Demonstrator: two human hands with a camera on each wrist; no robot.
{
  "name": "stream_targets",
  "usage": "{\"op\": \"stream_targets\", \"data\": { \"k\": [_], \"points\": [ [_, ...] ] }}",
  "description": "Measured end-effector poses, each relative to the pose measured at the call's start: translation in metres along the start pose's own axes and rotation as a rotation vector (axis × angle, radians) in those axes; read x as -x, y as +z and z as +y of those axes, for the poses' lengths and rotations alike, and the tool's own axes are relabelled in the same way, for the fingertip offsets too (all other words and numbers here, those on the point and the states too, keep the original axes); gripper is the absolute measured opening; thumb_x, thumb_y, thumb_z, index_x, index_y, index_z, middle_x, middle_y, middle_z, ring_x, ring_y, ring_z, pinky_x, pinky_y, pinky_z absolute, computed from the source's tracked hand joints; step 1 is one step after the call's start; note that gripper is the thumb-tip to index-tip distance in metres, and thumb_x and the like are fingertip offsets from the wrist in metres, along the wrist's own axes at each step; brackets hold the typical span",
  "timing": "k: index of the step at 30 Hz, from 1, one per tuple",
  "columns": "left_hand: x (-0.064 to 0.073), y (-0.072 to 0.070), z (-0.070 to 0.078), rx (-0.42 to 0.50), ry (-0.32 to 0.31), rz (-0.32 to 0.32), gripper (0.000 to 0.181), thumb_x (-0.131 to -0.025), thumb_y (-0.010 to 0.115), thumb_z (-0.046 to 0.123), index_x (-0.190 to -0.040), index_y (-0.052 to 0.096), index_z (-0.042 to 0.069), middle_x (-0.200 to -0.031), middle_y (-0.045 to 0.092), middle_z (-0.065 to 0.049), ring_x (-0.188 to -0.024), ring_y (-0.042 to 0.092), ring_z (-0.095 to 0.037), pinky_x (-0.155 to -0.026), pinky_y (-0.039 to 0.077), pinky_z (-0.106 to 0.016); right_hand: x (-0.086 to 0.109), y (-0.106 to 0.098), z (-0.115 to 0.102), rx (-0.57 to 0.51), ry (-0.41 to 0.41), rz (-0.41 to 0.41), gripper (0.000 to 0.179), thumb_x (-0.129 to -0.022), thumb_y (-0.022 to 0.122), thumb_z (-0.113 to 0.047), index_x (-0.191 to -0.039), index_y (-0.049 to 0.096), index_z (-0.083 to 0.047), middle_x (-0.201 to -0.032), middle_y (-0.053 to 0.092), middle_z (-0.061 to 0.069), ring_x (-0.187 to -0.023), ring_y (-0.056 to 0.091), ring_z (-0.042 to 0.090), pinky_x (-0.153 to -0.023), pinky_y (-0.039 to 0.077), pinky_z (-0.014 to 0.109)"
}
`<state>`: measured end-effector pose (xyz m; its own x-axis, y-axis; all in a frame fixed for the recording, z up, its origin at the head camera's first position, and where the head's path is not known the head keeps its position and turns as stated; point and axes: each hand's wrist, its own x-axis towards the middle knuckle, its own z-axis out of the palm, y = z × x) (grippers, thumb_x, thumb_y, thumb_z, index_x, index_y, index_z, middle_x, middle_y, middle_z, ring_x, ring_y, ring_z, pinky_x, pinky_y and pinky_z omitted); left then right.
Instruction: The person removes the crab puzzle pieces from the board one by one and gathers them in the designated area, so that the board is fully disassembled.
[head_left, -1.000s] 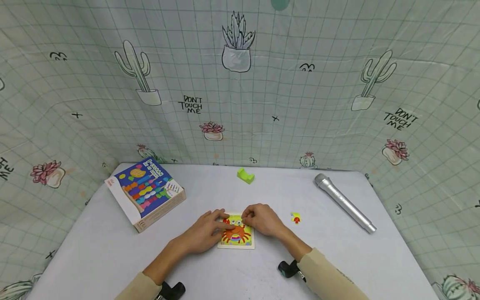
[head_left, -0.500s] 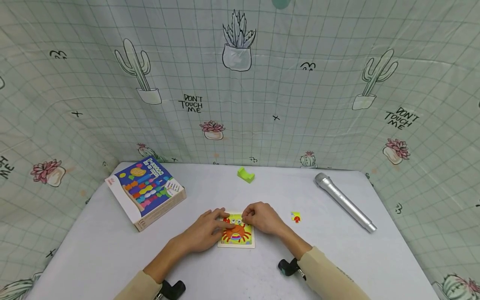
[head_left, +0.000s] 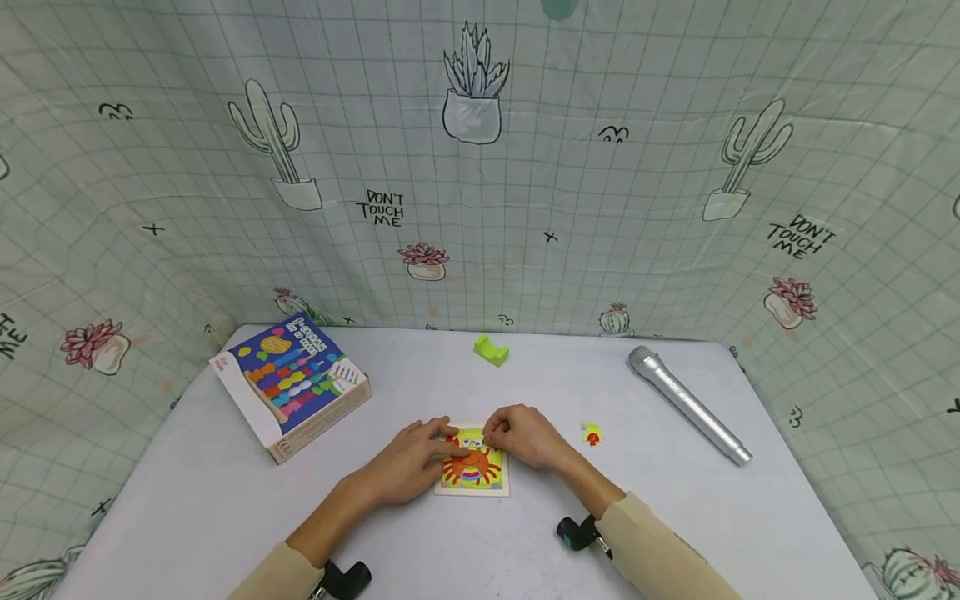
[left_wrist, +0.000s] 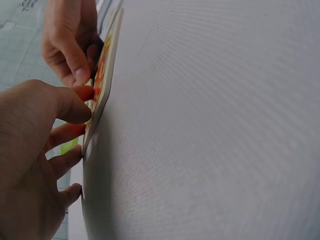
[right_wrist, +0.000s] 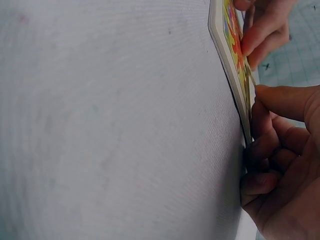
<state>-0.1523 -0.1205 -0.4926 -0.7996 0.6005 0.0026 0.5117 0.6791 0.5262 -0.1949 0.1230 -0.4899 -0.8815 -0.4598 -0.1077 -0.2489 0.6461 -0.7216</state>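
Note:
A square crab jigsaw puzzle with a pale frame lies at the front middle of the table. My left hand rests on its left side, fingers spread over the crab picture and the frame. At the upper right corner, my right hand pinches a thin puzzle piece between thumb and forefinger, tilted up from the board; its face is mostly hidden by the fingers. Beside that hand, a loose yellow piece with a red claw lies on the table to the right.
A blue game box stands at the back left. Near the table's back edge sits a small green curved block. A silver microphone lies slantwise on the right. A patterned cloth hangs behind the table.

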Motion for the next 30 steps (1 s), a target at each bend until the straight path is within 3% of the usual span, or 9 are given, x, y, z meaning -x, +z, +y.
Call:
{"op": "stream_targets", "data": {
  "k": [21, 26, 30],
  "points": [
    [0.001, 0.000, 0.002, -0.023, 0.006, 0.001, 0.037, -0.095, 0.058, 0.009, -0.127, 0.072, 0.021, -0.142, 0.057, -0.007, -0.147, 0.033, -0.033, -0.116, 0.025, -0.059, 0.003, -0.004, 0.003, -0.096, -0.004, -0.006, 0.007, -0.091, 0.067, -0.017, -0.091, 0.073, -0.013, -0.079, 0.066, -0.005, -0.073, 0.058, 0.012, -0.069, 0.047, 0.029],
    [0.001, 0.001, 0.002, -0.021, 0.007, 0.002, 0.037, -0.095, 0.058, 0.009, -0.128, 0.071, 0.021, -0.144, 0.056, -0.008, -0.148, 0.033, -0.034, -0.117, 0.024, -0.059, 0.009, -0.017, 0.009, -0.134, 0.006, 0.039, 0.005, -0.093, 0.069, -0.018, -0.093, 0.072, -0.013, -0.082, 0.068, -0.001, -0.074, 0.060, 0.014, -0.067, 0.049, 0.029],
    [0.002, 0.001, 0.002, -0.015, 0.006, 0.012, 0.038, -0.095, 0.058, 0.007, -0.128, 0.071, 0.020, -0.145, 0.055, -0.008, -0.148, 0.032, -0.034, -0.117, 0.023, -0.059, 0.018, -0.036, 0.021, -0.159, 0.066, 0.082, 0.005, -0.092, 0.071, -0.017, -0.094, 0.071, -0.013, -0.082, 0.069, 0.004, -0.071, 0.061, 0.018, -0.065, 0.048, 0.031]
  ]
}}
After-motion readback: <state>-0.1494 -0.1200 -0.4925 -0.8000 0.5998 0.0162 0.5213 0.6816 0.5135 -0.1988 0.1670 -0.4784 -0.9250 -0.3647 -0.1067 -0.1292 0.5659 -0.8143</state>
